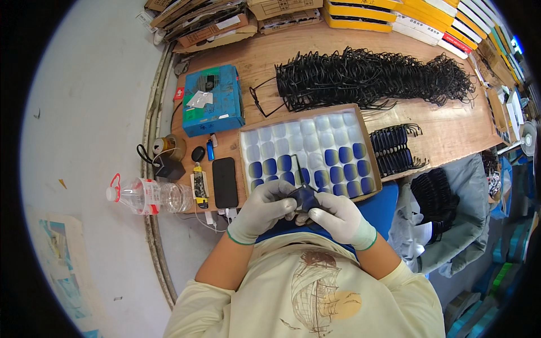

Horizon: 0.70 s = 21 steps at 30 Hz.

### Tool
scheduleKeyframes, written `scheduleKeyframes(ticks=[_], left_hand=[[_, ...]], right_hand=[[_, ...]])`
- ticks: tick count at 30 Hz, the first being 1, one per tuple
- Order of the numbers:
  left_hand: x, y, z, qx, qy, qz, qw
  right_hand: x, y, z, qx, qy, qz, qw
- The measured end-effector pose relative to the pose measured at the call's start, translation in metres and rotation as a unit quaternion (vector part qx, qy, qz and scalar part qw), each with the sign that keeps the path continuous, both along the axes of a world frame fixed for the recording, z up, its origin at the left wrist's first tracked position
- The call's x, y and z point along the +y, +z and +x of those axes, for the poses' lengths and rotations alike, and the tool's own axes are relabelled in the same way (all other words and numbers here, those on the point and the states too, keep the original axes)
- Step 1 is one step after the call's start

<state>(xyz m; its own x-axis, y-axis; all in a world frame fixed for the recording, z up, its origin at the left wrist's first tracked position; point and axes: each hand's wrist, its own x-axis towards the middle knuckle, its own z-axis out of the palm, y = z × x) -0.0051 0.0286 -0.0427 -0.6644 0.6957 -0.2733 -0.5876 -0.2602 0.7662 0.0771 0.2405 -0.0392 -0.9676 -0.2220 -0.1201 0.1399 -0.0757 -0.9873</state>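
Both my hands wear white gloves with green cuffs and meet near my chest, at the front edge of a shallow cardboard tray [369, 143]. Between them is a pair of dark eyeglasses [305, 198], one thin temple arm pointing up over the tray. My left hand [264, 207] pinches the glasses from the left, thumb on top. From the right, my right hand [340, 218] is closed on them too. The fingers hide much of the frame. Rows of lenses lie in the tray: pale ones [280, 131] at the back, blue-tinted ones [336, 173] nearer me.
A long heap of black eyeglass frames [366, 79] lies behind the tray. Folded glasses [393, 149] are stacked at its right. On the left are a blue box [211, 101], a phone [225, 182] and a plastic bottle [152, 195]. A grey-lined bin [459, 242] stands at right.
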Motion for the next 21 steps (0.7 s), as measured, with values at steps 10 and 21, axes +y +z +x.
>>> scheduleKeyframes(ticks=[10, 21], left_hand=[[-0.001, 0.006, 0.013, 0.161, 0.039, -0.134, 0.977], [-0.012, 0.021, 0.014, 0.183, -0.052, -0.137, 0.972]], right_hand=[[-0.013, 0.007, 0.007, 0.036, -0.056, 0.105, 0.992], [0.017, 0.013, 0.001, 0.035, 0.086, 0.041, 0.995]])
